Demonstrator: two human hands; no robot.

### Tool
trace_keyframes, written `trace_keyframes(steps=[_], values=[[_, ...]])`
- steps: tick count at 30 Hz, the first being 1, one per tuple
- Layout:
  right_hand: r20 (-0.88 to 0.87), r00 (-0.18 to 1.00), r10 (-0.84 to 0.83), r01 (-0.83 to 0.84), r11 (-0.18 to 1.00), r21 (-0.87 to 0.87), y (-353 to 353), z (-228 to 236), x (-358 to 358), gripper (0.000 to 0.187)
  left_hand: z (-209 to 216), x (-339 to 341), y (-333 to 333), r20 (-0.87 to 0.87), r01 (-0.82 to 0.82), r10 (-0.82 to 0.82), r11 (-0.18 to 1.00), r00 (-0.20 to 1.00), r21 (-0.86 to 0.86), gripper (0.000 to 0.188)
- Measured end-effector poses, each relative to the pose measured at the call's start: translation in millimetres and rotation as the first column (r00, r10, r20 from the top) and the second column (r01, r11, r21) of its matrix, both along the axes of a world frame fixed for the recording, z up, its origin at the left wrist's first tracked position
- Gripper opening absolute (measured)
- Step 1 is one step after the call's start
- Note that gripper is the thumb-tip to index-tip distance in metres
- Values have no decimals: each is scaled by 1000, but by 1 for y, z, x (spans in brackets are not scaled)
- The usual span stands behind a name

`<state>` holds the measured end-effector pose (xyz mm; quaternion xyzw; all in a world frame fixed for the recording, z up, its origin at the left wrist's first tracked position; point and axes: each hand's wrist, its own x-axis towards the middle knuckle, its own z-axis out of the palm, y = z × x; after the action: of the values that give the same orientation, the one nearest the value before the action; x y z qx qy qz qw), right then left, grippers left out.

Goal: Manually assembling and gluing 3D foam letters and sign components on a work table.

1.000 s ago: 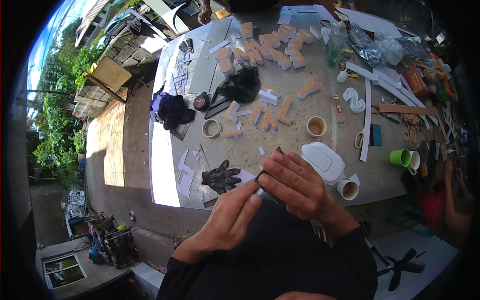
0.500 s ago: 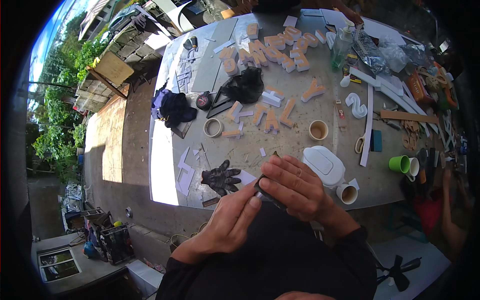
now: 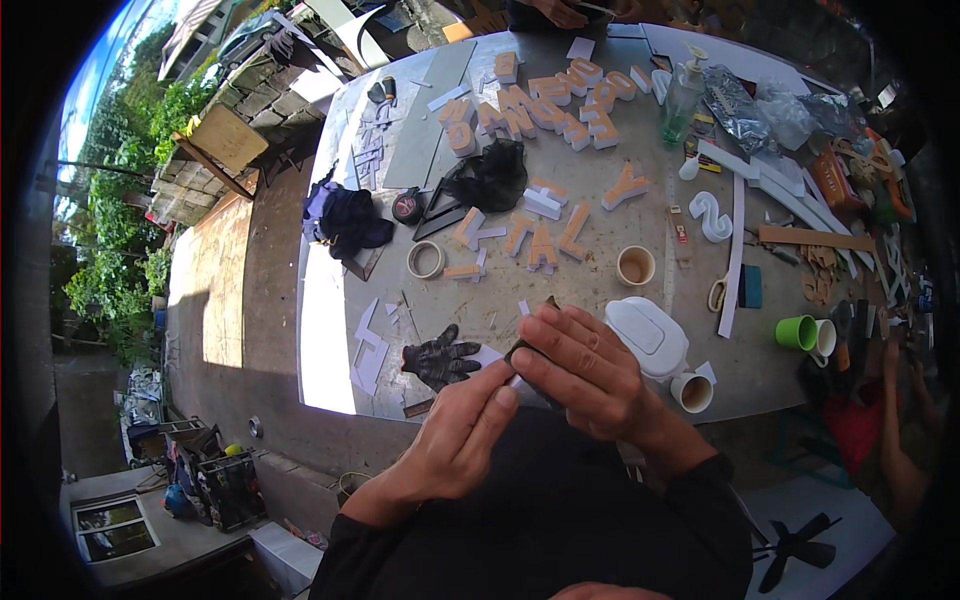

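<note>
"How do the fingers stand on your feed?"

"I see the left hand (image 3: 455, 435) pinching a small white piece (image 3: 516, 381) between thumb and forefinger. The right hand (image 3: 590, 375) has its fingers together over a dark pad (image 3: 517, 350); its thumb is hidden, so I can't tell whether it clamps."

"And where's the piece?"

"By the middle of the table's (image 3: 470, 312) near edge. Along that edge I have a black glove (image 3: 440, 358) to the left and a lidded white container (image 3: 648, 335) to the right."
</note>
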<state>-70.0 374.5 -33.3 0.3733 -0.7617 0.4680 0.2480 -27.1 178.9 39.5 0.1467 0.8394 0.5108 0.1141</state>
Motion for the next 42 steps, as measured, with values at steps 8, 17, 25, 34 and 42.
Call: trace_keyframes(steps=[8,17,25,34,42], values=[[-142,989,27,-15,996,85,-5,2,-5,34,-6,-6,-2,-64,0,2,1000,998,23,33],[699,557,448,193,750,-633,6,-3,-9,38,5,-14,-5,304,-63,-3,976,953,207,55],[170,985,-33,47,996,-78,8,14,1,35,2,-11,-1,-110,112,-107,993,988,46,43],[130,991,-34,40,998,-46,-2,5,-1,26,0,-10,-4,-265,127,-145,988,953,-84,36],[56,998,25,-24,999,-23,-2,5,-5,33,1,-11,-2,-191,93,-112,990,975,-106,36]])
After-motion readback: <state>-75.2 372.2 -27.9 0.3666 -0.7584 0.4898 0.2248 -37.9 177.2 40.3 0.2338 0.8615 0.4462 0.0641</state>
